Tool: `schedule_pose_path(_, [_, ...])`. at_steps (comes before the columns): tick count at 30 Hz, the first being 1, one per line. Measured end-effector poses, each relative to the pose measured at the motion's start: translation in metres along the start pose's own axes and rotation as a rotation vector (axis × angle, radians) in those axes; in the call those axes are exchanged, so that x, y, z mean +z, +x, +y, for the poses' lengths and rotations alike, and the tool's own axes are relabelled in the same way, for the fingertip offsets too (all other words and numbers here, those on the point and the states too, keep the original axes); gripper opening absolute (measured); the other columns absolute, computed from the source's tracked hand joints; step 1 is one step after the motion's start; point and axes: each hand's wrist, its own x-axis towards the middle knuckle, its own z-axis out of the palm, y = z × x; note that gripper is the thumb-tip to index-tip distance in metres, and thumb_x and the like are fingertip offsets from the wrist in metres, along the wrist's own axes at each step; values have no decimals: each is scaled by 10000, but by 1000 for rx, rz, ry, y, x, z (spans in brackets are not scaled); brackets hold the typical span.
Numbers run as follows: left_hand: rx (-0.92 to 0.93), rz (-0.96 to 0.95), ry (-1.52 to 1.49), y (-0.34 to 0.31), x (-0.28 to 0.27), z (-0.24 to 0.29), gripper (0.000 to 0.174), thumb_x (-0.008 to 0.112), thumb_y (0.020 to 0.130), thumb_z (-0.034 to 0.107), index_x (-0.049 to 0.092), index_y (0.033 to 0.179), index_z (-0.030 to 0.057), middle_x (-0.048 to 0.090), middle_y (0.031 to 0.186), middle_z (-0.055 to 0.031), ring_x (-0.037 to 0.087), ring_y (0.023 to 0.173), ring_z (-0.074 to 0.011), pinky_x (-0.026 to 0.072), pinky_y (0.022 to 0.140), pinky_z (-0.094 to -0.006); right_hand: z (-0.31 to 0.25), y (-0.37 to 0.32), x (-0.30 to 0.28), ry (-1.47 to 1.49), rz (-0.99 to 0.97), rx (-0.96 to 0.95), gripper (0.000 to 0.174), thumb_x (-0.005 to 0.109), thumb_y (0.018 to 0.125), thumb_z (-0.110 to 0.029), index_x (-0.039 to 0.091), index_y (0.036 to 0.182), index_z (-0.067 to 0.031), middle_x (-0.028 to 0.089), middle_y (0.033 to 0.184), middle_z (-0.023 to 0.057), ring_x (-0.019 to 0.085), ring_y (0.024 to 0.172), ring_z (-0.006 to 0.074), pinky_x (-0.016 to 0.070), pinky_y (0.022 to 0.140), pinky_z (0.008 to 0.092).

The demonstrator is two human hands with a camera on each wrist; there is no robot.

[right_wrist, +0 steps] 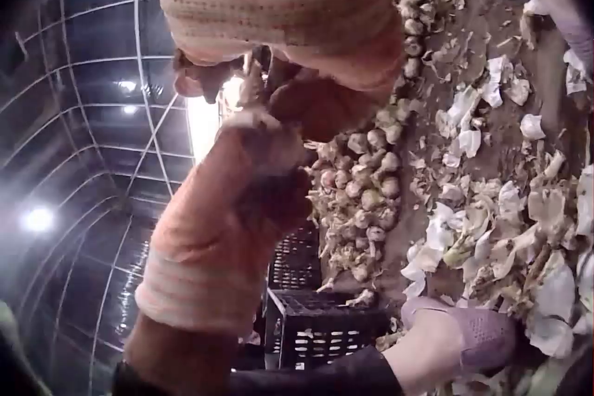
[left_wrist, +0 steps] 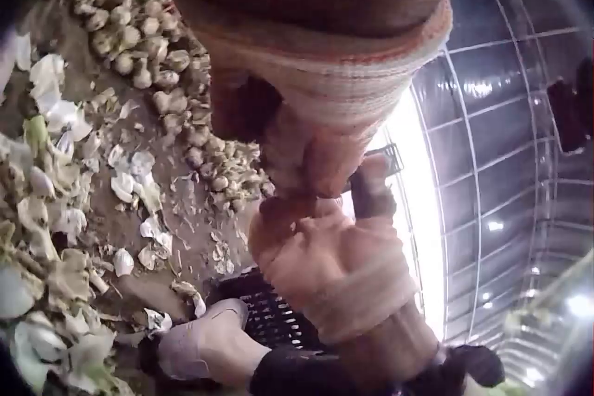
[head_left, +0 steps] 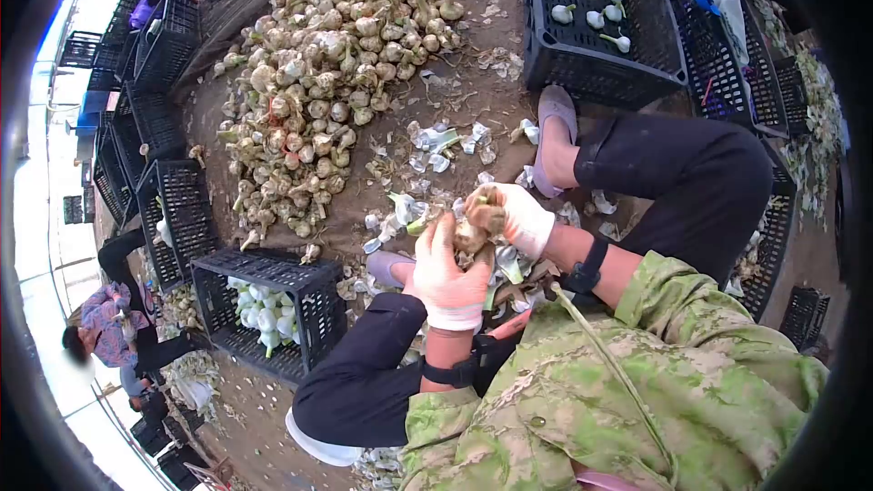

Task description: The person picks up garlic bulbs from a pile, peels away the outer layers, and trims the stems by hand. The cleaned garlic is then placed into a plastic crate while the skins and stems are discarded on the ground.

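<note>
Both hands wear pale gloves with orange palms and meet in front of the body. In the head view my left hand (head_left: 447, 280) holds a garlic bulb (head_left: 469, 235) with dirty brown skin. Just above it, my right hand (head_left: 518, 220) grips the bulb's dry stalk end. The right wrist view shows the stalk (right_wrist: 251, 80) between the right hand's fingers, and the bulb (right_wrist: 269, 147) cupped by the left hand (right_wrist: 209, 220). In the left wrist view the hands overlap and hide most of the bulb. Peeled skins (head_left: 432, 141) litter the ground around the feet.
A large heap of unpeeled garlic (head_left: 327, 64) lies ahead. One black crate (head_left: 600, 73) at upper right holds several white bulbs; another crate (head_left: 318, 318) at lower left holds many cleaned ones. More crates (head_left: 168, 191) stand at the left, near another seated person (head_left: 107, 323).
</note>
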Motion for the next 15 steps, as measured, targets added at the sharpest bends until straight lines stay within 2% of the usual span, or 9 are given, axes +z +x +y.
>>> schedule_pose_path(2, [14, 47, 49, -2, -1, 9, 555, 757, 558, 78, 563, 1077, 40, 552, 1008, -147, 582, 852, -281, 478, 736, -334, -10, -4, 7, -101, 129, 116, 191, 653, 792, -160, 580, 905, -24, 601, 837, 37, 564, 752, 117, 468, 676, 251])
schedule_pose_path(5, [62, 2, 168, 0, -7, 8, 535, 738, 547, 75, 572, 1055, 49, 550, 1010, -155, 573, 869, -310, 474, 747, -355, -5, -1, 0, 6, 45, 198, 198, 643, 805, -171, 585, 925, -25, 601, 862, 39, 577, 777, 123, 491, 686, 266])
schedule_pose_path(6, [99, 3, 150, 0, -9, 7, 518, 707, 540, 57, 574, 1040, 55, 547, 1005, -157, 557, 888, -335, 464, 766, -375, -8, -2, 0, 49, 33, 236, 211, 630, 810, -141, 581, 973, -17, 598, 885, 39, 582, 823, 131, 512, 722, 283])
schedule_pose_path(9, [149, -55, 255, 3, -19, 10, 526, 683, 534, 33, 569, 1046, 60, 548, 1000, -151, 544, 911, -336, 453, 780, -385, -13, -7, 6, 198, 16, 307, 264, 635, 807, -130, 563, 1030, -10, 596, 911, 42, 580, 869, 145, 519, 752, 294])
schedule_pose_path(10, [165, -80, 263, 2, -21, 9, 520, 664, 540, 20, 562, 1048, 60, 548, 995, -147, 533, 927, -337, 443, 796, -396, -12, -9, 6, 196, -8, 288, 312, 646, 803, -138, 544, 1066, -5, 592, 919, 44, 575, 892, 154, 523, 757, 301])
schedule_pose_path(14, [210, -125, 304, 3, -28, 7, 506, 676, 538, 39, 560, 1030, 52, 546, 992, -147, 525, 931, -339, 439, 802, -403, -11, -11, 5, 92, -26, 316, 309, 651, 788, -95, 547, 1071, -24, 597, 924, 45, 580, 884, 161, 521, 753, 291])
schedule_pose_path(15, [210, -109, 225, 4, -30, 8, 495, 682, 546, 50, 557, 1024, 48, 549, 986, -145, 536, 911, -327, 445, 793, -394, -8, -11, 6, 7, -56, 286, 323, 649, 792, -136, 545, 1072, -14, 601, 926, 57, 578, 877, 149, 510, 745, 291])
